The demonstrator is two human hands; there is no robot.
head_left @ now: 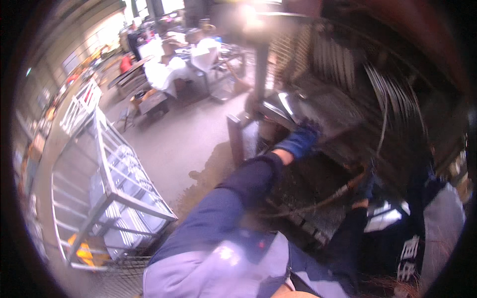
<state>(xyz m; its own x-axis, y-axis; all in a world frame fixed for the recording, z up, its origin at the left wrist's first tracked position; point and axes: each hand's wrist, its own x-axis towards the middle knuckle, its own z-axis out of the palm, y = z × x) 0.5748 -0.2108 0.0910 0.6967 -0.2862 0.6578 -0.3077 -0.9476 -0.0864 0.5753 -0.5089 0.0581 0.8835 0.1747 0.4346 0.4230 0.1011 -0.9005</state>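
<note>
My left hand (300,140), in a blue glove, reaches forward to the dark surface of a large machine (328,107). Beside its fingers lies a shiny metal piece (280,107). The fingertips are blurred and dark, so whether they grip anything is unclear. Lower on the right, my right hand (366,186) wears a dark blue glove and is near a curved hose or rod (328,199). Shadow hides its fingers. A bright metal piece (386,217) shows just below that hand.
A white metal-frame cage (107,198) holding stacked pale sheets stands left. A grey post (243,141) rises beside the machine. Behind are cluttered worktables (169,74) and a distant person (133,42). Grey and dark cloth (442,218), whose wearer I cannot make out, is close on the right.
</note>
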